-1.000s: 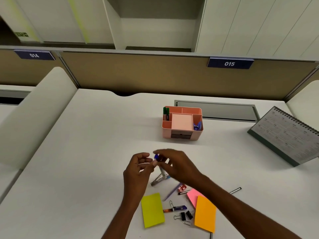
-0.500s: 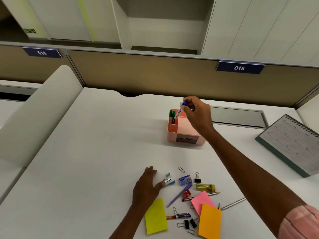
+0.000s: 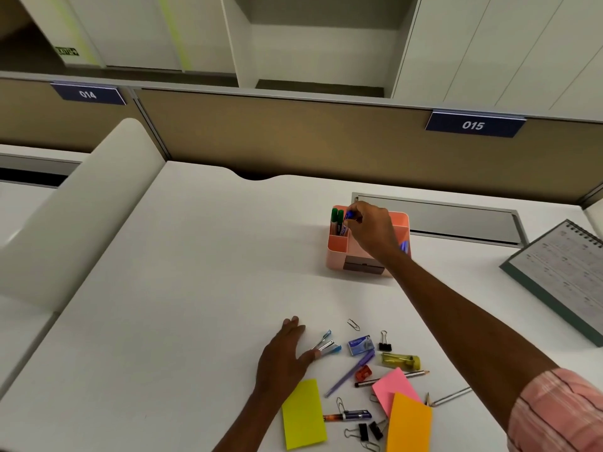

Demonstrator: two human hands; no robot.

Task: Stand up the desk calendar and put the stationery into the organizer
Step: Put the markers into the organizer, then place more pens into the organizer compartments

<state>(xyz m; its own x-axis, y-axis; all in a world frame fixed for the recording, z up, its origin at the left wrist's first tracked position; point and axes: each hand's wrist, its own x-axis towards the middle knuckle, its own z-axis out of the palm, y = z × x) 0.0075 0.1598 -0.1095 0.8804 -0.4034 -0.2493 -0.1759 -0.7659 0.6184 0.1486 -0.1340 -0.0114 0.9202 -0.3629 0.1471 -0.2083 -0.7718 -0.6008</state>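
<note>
The pink organizer stands mid-desk with two green-capped markers in its front-left slot. My right hand hovers over it, pinching a blue-capped marker whose lower end sits in that same slot. My left hand rests flat on the desk, thumb touching a small blue stapler. Loose stationery lies near the front edge: a purple pen, yellow sticky notes, pink sticky notes, orange sticky notes. The desk calendar lies tilted back at the right.
A staple box, binder clips, paper clips, a yellow-green sharpener, pencils and a dark pen share the pile. A grey cable tray lid sits behind the organizer. A tan partition backs the desk.
My right hand carried the blue-capped marker from near my left hand to the organizer and lowered it into the front-left slot. My left hand came down flat beside the stapler.
</note>
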